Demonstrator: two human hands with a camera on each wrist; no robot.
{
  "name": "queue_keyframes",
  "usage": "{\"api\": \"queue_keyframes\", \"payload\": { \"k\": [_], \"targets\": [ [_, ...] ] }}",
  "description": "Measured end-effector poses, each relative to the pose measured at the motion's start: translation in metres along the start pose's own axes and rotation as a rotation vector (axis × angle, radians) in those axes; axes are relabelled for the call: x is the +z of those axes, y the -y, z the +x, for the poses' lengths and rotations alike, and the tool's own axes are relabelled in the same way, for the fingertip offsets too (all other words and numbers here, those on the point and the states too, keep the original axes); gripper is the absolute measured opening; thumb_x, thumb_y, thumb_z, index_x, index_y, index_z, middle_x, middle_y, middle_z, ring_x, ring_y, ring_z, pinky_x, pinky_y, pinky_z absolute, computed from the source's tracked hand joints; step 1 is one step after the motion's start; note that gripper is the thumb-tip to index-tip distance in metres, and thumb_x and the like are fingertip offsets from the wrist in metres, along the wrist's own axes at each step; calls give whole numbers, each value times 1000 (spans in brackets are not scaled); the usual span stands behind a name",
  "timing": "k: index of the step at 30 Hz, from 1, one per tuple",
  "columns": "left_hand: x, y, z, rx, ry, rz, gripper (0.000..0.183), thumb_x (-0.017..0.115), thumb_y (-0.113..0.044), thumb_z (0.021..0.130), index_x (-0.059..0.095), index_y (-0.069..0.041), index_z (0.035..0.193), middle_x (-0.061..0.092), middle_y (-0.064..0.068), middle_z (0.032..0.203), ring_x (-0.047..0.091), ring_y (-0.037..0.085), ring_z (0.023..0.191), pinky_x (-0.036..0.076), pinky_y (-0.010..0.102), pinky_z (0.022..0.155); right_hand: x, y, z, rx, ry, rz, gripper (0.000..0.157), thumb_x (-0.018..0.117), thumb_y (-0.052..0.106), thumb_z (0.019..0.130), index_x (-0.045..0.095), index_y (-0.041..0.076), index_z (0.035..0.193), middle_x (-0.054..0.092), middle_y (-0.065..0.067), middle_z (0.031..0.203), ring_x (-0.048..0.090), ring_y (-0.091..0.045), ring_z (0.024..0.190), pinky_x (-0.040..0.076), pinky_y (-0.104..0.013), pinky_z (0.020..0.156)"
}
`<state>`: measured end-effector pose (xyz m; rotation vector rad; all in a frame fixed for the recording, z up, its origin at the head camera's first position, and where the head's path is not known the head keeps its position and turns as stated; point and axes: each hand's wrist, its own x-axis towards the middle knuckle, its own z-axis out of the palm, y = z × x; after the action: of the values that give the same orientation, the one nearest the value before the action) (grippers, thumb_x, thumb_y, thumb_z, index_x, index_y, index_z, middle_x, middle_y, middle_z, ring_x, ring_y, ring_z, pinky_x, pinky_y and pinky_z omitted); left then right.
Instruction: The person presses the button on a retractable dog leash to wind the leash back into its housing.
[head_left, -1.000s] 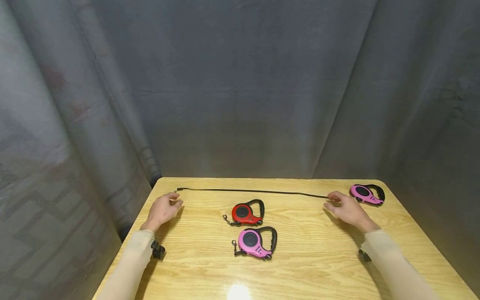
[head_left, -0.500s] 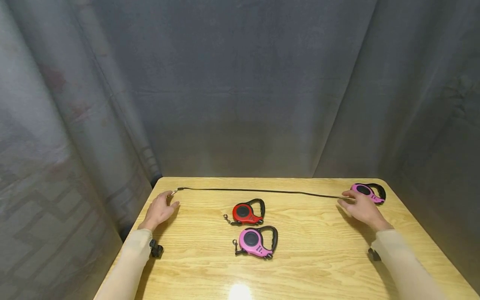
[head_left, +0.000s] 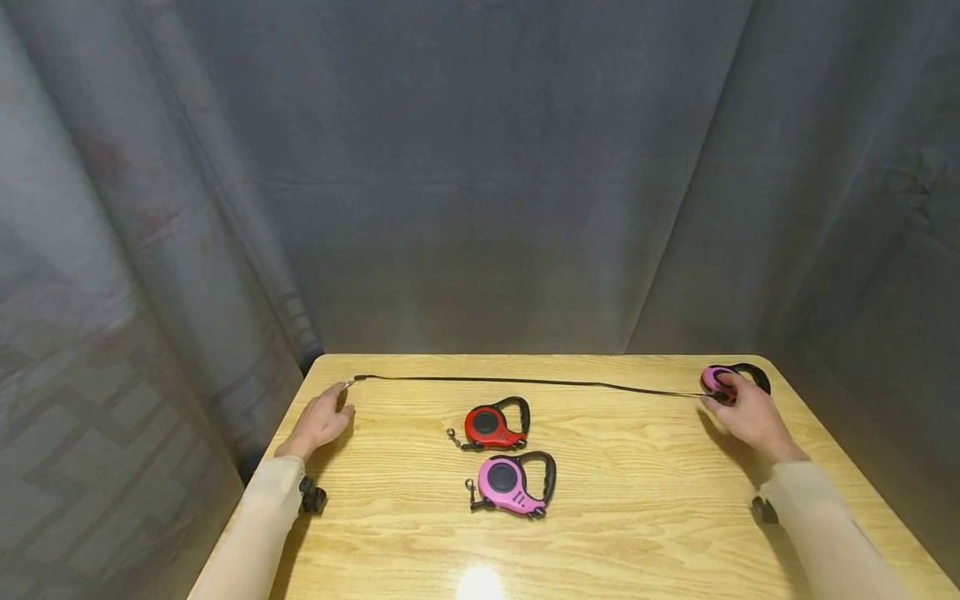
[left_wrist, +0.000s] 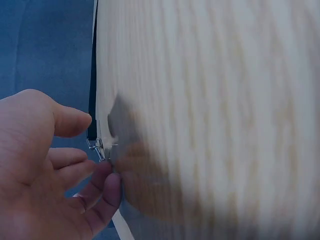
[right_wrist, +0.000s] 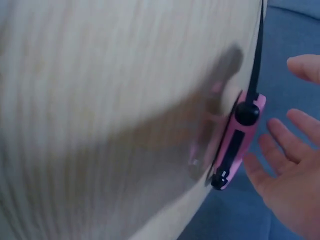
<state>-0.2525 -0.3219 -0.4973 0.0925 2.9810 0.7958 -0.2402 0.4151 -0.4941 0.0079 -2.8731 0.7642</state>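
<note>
A retractable dog leash with a pink case (head_left: 718,379) lies at the table's far right corner. Its black strap (head_left: 480,380) runs stretched along the back of the table, ending in a metal clip (left_wrist: 99,146) at the far left. My left hand (head_left: 318,421) is at that clip, fingertips against its end and thumb held apart in the left wrist view. My right hand (head_left: 753,417) reaches over the pink case, hiding part of it. In the right wrist view the right fingers (right_wrist: 282,145) are spread beside the case (right_wrist: 240,135), thumb well away from them.
A red retractable leash (head_left: 486,425) and, nearer, a second pink retractable leash (head_left: 501,477) lie mid-table, each with its clip pointing left. Grey curtains (head_left: 480,208) hang behind and on both sides of the wooden table (head_left: 615,533).
My right hand has moved right along the strap to the pink case. The left hand has shifted slightly left, its fingertips staying by the clip. The two middle leashes lie as before.
</note>
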Motion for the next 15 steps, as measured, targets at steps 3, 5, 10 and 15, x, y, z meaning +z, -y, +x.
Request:
{"api": "queue_keyframes", "payload": {
  "k": [3,5,10,15],
  "targets": [
    [0,-1,0,8,-9,17,62,52,-17,108,35,14,158,41,41,157,43,61,144,37,68,118,-7,-2,1,10,-8,-32,70,70,31,101,46,-20,143,57,-47,130,59,-62,113,49,-69,91],
    [1,0,1,10,-15,32,62,54,-18,107,36,14,157,44,41,156,44,62,141,37,68,117,-11,-5,1,17,9,-55,72,70,30,100,44,-21,143,55,-49,131,58,-65,113,49,-70,90],
    [2,0,0,-3,-10,41,65,57,-22,107,37,14,157,45,41,155,43,65,140,37,69,116,-17,-8,-3,39,106,-104,76,70,31,99,42,-23,144,51,-52,136,52,-71,119,46,-75,97],
    [0,-3,-2,-18,-17,74,64,58,-23,106,41,17,153,49,42,152,49,61,138,42,67,114,-19,-9,-6,9,113,-113,66,70,31,100,51,-18,139,58,-47,131,56,-67,118,46,-74,96]
  ]
}}
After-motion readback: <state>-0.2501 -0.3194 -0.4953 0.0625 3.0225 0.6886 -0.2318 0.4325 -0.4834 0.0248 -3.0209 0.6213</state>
